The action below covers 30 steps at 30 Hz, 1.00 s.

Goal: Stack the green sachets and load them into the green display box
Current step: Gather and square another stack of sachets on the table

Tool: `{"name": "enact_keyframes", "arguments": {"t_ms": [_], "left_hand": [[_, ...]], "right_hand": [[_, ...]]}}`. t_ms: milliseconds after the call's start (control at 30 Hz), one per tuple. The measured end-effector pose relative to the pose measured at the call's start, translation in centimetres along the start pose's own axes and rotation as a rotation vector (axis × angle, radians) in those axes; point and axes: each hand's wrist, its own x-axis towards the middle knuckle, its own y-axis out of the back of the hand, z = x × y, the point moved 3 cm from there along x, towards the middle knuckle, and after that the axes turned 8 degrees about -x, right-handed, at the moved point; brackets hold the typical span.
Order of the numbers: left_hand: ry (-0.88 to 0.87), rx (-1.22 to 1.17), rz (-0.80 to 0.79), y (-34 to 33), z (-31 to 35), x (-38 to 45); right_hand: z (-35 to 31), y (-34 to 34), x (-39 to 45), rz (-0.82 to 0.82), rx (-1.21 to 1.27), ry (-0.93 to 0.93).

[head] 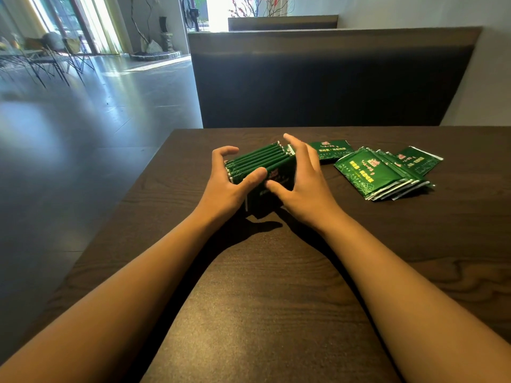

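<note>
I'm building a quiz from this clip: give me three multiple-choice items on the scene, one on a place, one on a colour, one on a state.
1. Where do the loose sachets lie from the box?
A. To its right
B. To its left
C. Inside it

2. What colour is the table?
A. White
B. Dark brown
C. Red

3. How do the sachets in the box stand?
A. Flat in one layer
B. On edge, in a row
C. Scattered

Answers: 1 A, they lie fanned on the table right of the right hand. 2 B, dark wood grain shows. 3 B, their edges face up between the left hand and the right.
</note>
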Motion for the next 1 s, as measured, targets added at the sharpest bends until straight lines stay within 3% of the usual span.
{"name": "enact_keyframes", "arguments": {"t_ms": [167, 367, 700, 1000], "left_hand": [[-0.023, 0.118, -0.045, 0.1, -0.6, 0.2], [-0.104, 0.118, 0.024, 0.4, -0.6, 0.2], [-0.043, 0.199, -0.100, 0.0, -0.8, 0.4], [-0.073, 0.233, -0.020, 0.2, -0.8, 0.2]], "right_hand": [[0.9, -0.5, 0.0, -0.063, 0.059, -0.052], [1.1, 0.1, 0.3, 0.022, 0.125, -0.122], [-0.3, -0.2, -0.3, -0.177, 0.191, -0.095], [-0.1, 0.2, -0.1, -0.132, 0.159, -0.152]]}}
